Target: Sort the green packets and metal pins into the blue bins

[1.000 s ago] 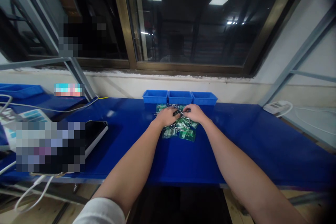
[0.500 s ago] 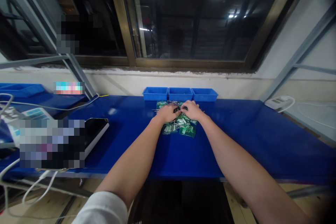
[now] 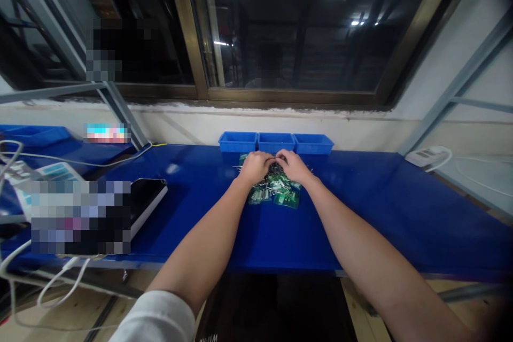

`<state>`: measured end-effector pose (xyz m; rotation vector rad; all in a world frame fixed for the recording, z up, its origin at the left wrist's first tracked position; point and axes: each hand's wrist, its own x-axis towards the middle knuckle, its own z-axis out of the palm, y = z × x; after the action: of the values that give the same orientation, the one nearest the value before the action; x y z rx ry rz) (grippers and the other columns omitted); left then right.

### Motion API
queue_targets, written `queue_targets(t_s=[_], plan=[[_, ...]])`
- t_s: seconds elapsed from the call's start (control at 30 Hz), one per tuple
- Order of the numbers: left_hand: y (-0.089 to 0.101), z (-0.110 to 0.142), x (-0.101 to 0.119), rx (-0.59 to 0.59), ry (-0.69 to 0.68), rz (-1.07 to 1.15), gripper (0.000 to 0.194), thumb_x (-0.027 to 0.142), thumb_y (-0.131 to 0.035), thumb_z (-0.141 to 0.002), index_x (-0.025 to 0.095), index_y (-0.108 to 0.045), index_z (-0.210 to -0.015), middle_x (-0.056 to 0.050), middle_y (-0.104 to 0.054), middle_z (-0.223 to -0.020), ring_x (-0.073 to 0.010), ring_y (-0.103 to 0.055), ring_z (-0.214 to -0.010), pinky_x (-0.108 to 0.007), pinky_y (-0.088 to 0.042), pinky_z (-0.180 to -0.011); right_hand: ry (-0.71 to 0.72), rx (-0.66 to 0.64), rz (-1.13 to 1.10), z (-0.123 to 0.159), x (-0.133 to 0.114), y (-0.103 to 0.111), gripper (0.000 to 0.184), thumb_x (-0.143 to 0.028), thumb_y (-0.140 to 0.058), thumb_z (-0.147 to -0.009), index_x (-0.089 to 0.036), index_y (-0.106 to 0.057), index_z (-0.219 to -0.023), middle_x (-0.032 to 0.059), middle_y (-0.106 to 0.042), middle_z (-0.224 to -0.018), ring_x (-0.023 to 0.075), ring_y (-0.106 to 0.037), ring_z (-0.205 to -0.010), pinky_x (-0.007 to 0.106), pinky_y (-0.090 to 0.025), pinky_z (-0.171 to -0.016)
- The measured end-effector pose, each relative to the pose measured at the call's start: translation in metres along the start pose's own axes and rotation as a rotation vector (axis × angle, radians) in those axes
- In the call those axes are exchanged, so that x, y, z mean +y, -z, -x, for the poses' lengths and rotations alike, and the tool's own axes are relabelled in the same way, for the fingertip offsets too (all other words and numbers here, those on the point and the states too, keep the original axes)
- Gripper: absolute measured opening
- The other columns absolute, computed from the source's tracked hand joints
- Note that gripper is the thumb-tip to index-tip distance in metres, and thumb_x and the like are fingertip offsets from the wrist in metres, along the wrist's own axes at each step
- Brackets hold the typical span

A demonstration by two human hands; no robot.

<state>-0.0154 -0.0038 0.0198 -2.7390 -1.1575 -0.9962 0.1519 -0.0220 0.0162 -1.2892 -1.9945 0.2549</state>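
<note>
My left hand (image 3: 255,166) and my right hand (image 3: 292,165) meet over a pile of small green packets and thin metal pieces (image 3: 279,186) on the blue table. Both hands have their fingers bent and pinched together, tips almost touching. Whatever lies between the fingertips is too small to make out. Dark small pieces (image 3: 276,169) show just below the fingers. Part of the pile is hidden behind the hands.
Three blue bins (image 3: 276,142) stand in a row along the wall behind the pile. On the left lies a black device with a pale edge (image 3: 149,197), near white cables (image 3: 76,283). A white power strip (image 3: 425,156) sits at the right by a metal frame.
Both hands have risen slightly from the pile, and their fingertips have come together. More of the dark pieces beneath them now shows.
</note>
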Motion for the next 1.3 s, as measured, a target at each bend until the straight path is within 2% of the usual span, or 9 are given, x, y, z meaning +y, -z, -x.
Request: queue_targets(t_s=[0.1,0.23,0.5,0.63,0.77,0.93,1.07,1.2,1.3], plan=[[0.0,-0.001,0.0,0.051,0.081,-0.036,0.024,0.025,-0.045,-0.09,0.019,-0.068,-0.092,-0.006,-0.07,-0.094,-0.0208,-0.062,-0.089,-0.03,-0.044,-0.082,-0.003,0.057,-0.158,-0.002,0.006,-0.003,0.011,-0.024,-0.053,-0.081,-0.018,-0.059,-0.087,0.0028,-0.063,-0.079,0.0169,-0.056,-0.077,0.029,-0.042,-0.073],[0.003,0.0,0.003,0.053,0.16,-0.085,0.025,0.026,-0.043,-0.091,0.019,-0.067,-0.09,-0.006,-0.07,-0.092,-0.0202,-0.062,-0.087,-0.03,-0.043,-0.078,-0.046,0.084,-0.197,-0.003,0.012,-0.003,0.011,-0.026,-0.056,-0.077,-0.018,-0.063,-0.081,0.0016,-0.065,-0.074,0.0168,-0.058,-0.073,0.03,-0.044,-0.07],[0.005,0.0,0.005,0.029,0.213,-0.156,0.027,0.027,-0.039,-0.092,0.019,-0.063,-0.084,-0.007,-0.069,-0.087,-0.0204,-0.062,-0.084,-0.029,-0.042,-0.075,-0.068,0.171,-0.406,-0.004,0.007,-0.001,0.022,-0.03,-0.064,-0.07,-0.017,-0.067,-0.087,0.0046,-0.069,-0.079,0.0186,-0.063,-0.075,0.033,-0.048,-0.073],[0.005,0.0,0.004,0.027,0.222,-0.127,0.029,0.027,-0.037,-0.093,0.018,-0.063,-0.082,-0.007,-0.069,-0.085,-0.0199,-0.062,-0.082,-0.029,-0.042,-0.075,-0.076,0.178,-0.498,-0.004,0.007,0.001,0.021,-0.034,-0.068,-0.065,-0.017,-0.068,-0.078,0.0045,-0.069,-0.076,0.0192,-0.063,-0.073,0.033,-0.048,-0.072],[0.003,0.001,0.003,0.081,0.177,-0.019,0.034,0.034,-0.034,-0.094,0.019,-0.064,-0.095,-0.007,-0.069,-0.096,-0.0198,-0.062,-0.092,-0.029,-0.044,-0.082,-0.128,0.23,-0.568,-0.006,0.011,0.003,0.023,-0.038,-0.068,-0.064,-0.017,-0.068,-0.076,0.0043,-0.069,-0.077,0.0202,-0.063,-0.075,0.034,-0.048,-0.074],[-0.002,0.002,-0.002,0.206,0.245,0.051,0.04,0.039,-0.034,-0.094,0.016,-0.055,-0.119,-0.01,-0.063,-0.115,-0.0209,-0.058,-0.106,-0.031,-0.043,-0.092,-0.188,0.36,-0.301,-0.005,0.013,0.009,0.027,-0.032,-0.06,-0.07,-0.018,-0.067,-0.093,0.0062,-0.069,-0.093,0.0221,-0.06,-0.09,0.037,-0.045,-0.085],[-0.005,0.002,-0.006,0.16,0.304,0.021,0.036,0.033,-0.038,-0.092,0.016,-0.056,-0.117,-0.01,-0.064,-0.114,-0.0209,-0.059,-0.102,-0.032,-0.045,-0.091,-0.23,0.308,0.055,-0.004,0.011,0.009,0.043,-0.03,-0.058,-0.071,-0.024,-0.061,-0.114,0.006,-0.065,-0.109,0.0283,-0.045,-0.111,0.047,-0.032,-0.096],[-0.008,0.002,-0.008,0.093,0.302,-0.036,0.032,0.03,-0.04,-0.09,0.016,-0.059,-0.113,-0.011,-0.064,-0.11,-0.0222,-0.059,-0.102,-0.033,-0.045,-0.091,-0.296,0.265,0.233,-0.009,0.014,0.008,0.058,-0.035,-0.057,-0.073,-0.024,-0.049,-0.129,0.0095,-0.057,-0.123,0.0339,-0.038,-0.111,0.052,-0.031,-0.09],[-0.009,0.002,-0.009,0.048,0.299,-0.07,0.031,0.03,-0.041,-0.089,0.018,-0.059,-0.112,-0.01,-0.064,-0.109,-0.0224,-0.059,-0.104,-0.033,-0.044,-0.092,-0.365,0.273,0.302,-0.012,0.024,0.012,0.065,-0.037,-0.056,-0.074,-0.024,-0.04,-0.136,0.0101,-0.044,-0.137,0.0365,-0.035,-0.112,0.054,-0.03,-0.088]])
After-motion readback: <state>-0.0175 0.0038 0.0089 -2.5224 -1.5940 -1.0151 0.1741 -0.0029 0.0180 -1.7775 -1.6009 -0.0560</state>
